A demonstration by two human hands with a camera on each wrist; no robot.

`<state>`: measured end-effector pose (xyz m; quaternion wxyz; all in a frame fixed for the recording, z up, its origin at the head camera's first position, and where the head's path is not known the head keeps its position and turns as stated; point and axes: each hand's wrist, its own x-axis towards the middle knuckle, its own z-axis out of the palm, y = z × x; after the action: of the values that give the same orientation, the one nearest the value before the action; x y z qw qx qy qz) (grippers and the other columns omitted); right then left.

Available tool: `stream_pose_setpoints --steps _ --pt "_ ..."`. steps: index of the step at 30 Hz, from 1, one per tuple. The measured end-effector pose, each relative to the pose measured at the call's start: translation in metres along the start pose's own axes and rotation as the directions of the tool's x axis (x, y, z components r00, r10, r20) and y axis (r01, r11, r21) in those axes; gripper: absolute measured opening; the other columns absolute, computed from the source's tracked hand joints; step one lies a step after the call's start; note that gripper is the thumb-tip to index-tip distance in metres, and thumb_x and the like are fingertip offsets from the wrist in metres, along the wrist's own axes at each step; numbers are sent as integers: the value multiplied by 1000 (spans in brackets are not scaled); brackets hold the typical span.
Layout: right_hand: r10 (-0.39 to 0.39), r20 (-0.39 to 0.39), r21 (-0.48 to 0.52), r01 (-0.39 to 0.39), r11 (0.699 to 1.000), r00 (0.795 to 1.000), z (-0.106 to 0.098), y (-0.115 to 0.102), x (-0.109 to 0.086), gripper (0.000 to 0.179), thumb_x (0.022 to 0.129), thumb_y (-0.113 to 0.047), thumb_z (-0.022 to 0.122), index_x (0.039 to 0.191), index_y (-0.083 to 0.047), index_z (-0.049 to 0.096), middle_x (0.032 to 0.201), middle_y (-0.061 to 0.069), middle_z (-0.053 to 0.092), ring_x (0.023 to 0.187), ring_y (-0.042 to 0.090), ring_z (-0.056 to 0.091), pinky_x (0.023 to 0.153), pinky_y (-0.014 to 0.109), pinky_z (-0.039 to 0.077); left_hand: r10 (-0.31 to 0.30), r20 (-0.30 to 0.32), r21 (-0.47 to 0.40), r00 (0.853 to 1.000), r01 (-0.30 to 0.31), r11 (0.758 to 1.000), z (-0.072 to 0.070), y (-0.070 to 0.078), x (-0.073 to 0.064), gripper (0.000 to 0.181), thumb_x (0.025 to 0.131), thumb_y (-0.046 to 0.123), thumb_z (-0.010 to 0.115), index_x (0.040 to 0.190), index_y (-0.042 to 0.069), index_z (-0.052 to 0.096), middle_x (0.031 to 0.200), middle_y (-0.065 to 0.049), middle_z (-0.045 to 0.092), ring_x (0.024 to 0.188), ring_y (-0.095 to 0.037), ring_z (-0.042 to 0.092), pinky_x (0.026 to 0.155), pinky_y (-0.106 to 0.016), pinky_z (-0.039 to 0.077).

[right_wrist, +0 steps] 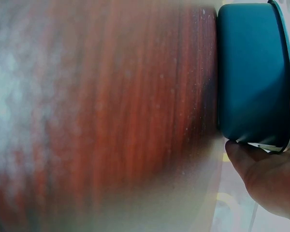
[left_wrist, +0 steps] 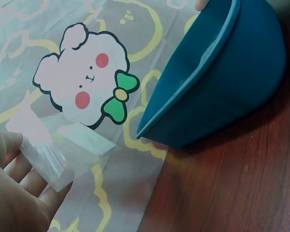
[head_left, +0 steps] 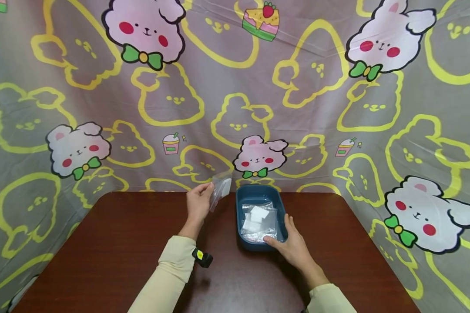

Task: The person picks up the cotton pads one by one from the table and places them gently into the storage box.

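Between its thumb and fingers my left hand (head_left: 199,201) pinches a clear zip bag (head_left: 221,190) with a flat white piece inside, held up left of a blue basin. That bag (left_wrist: 63,145) also shows in the left wrist view, apart from the basin. The blue basin (head_left: 240,243) stands on the table and holds several clear bags (head_left: 272,221) with white pieces. My right hand (head_left: 295,245) grips the basin's near right corner, thumb over the rim. In the right wrist view the fingers of the right hand (right_wrist: 273,179) lie against the basin's wall (right_wrist: 253,72).
A dark reddish-brown table (head_left: 121,252) lies under the basin. Behind and at both sides hangs a grey cloth (head_left: 317,130) printed with cartoon animals, close to the table's back edge. A black band (head_left: 202,257) is on the left wrist.
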<state>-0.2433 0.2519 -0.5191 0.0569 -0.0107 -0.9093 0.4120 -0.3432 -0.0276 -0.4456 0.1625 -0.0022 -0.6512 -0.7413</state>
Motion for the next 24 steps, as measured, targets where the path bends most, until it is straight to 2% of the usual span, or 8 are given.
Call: stream_pose_setpoints --steps 6,12,16,20,22,24 --pt "-5 -4 5 5 1000 1000 0 0 0 120 79 -58 80 159 1 14 163 27 11 148 45 17 115 60 22 12 12 6 1000 -12 1000 6 0 -3 19 96 8 69 108 -6 75 86 -20 73 56 -14 65 48 -27 54" --pt "-1 -4 3 1 1000 1000 0 1 0 120 79 -58 79 159 1 13 163 27 11 148 45 17 114 60 22 56 27 47 998 -58 997 16 -3 -8 17 95 7 70 106 -4 76 89 -20 74 64 -12 66 55 -23 53" --pt "7 1 -1 -7 1000 1000 0 -1 0 120 79 -59 79 160 0 13 164 27 10 148 46 16 114 60 22 86 55 79 995 -90 993 29 -6 -14 17 95 9 70 105 -3 77 90 -18 75 67 -11 65 57 -20 51" --pt "11 3 1 -11 1000 1000 0 -1 -1 120 79 -59 78 160 0 12 164 27 10 148 46 16 114 60 22 75 92 66 993 -81 994 45 -7 -20 17 95 10 70 105 -2 77 85 -17 74 58 -13 61 43 -23 46" --pt "11 2 1 -11 1000 1000 0 -2 -1 120 79 -60 78 160 0 13 164 27 10 148 46 16 114 60 22 77 113 68 991 -85 994 54 -7 -23 17 95 10 70 105 -1 77 84 -15 74 57 -12 61 43 -23 46" --pt "13 -2 1 -13 1000 1000 0 -2 -2 119 79 -59 79 160 0 13 164 27 11 148 46 17 114 60 22 82 136 90 987 -95 991 62 -5 -26 17 95 12 71 105 0 78 84 -13 74 61 -12 61 49 -22 48"
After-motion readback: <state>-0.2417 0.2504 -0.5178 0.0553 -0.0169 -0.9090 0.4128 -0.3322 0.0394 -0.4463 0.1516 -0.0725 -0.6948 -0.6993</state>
